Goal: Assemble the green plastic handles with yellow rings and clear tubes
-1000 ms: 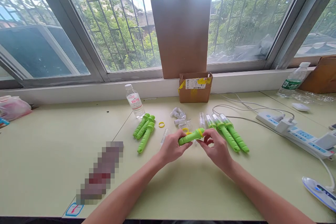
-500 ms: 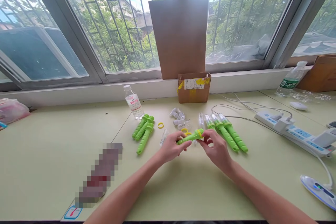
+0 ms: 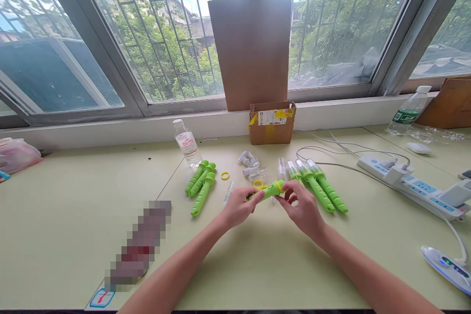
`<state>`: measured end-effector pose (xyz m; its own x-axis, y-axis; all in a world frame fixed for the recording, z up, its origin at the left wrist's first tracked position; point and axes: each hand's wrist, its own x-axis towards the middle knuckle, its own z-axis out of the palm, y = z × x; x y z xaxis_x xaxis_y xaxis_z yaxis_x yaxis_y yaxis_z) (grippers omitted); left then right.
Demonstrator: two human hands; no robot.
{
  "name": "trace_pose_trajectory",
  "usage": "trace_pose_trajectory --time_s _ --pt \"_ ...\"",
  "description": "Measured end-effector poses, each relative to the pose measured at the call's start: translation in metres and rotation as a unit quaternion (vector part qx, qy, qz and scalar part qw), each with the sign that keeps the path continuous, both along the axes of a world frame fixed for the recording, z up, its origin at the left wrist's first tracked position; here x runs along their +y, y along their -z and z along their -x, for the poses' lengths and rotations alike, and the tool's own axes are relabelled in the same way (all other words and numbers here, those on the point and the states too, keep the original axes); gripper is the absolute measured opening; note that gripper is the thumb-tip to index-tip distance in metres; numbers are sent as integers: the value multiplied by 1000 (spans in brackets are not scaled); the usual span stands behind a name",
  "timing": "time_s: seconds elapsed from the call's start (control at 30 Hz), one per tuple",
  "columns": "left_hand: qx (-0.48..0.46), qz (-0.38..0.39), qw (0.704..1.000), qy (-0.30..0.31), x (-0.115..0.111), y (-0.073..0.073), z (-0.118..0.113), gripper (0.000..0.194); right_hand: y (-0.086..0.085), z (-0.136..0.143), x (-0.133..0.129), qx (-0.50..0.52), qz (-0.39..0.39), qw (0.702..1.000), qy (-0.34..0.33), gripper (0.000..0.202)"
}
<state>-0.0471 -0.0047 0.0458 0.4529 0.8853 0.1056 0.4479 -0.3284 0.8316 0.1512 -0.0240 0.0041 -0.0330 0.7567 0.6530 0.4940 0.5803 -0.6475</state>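
My left hand (image 3: 239, 207) is closed around the grip of a green plastic handle (image 3: 271, 191), its thumb lying along it. At the handle's right end, the closed fingers of my right hand (image 3: 302, 210) pinch a yellow ring (image 3: 281, 186) around the threaded neck. Just behind my hands lie a loose yellow ring (image 3: 258, 184), partly hidden clear pieces and a clear tube (image 3: 230, 191). Another yellow ring (image 3: 225, 175) lies farther left. Several clear tubes with white ends (image 3: 253, 172) are grouped beyond.
Three green handles (image 3: 201, 194) lie at left beside a water bottle (image 3: 187, 144). Green handles with clear tubes (image 3: 319, 187) lie at right. A cardboard box (image 3: 271, 130) stands at the back. A power strip (image 3: 415, 189) with cables lies at right. A pixelated object (image 3: 142, 245) is front left.
The green handle has turned in my left hand, and a round mark now shows on its side. My left thumb has shifted along it. My right hand stays nearly in place.
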Motion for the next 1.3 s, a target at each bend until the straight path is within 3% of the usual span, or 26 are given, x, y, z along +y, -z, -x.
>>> trace_pose_trajectory --time_s 0.17,0.23,0.57,0.77,1.03,1.3 --pt "-29 99 995 -17 0 -6 1 36 -1 1 -2 -7 -19 1000 -3 7" --pt "-44 110 993 -23 1 -7 2 40 -2 3 -3 -10 -32 999 -11 6" --pt "-90 107 990 -26 -2 -4 -2 35 1 1 -2 -5 -15 1000 -6 7" --pt "-63 97 993 -24 -1 0 -2 37 5 1 0 -11 12 1000 -11 19" --pt "-16 122 992 15 -1 1 -1 47 5 0 0 -6 -26 1000 -4 6" --pt "-30 102 994 -25 -3 -3 -2 43 1 1 -1 2 -52 999 -6 7"
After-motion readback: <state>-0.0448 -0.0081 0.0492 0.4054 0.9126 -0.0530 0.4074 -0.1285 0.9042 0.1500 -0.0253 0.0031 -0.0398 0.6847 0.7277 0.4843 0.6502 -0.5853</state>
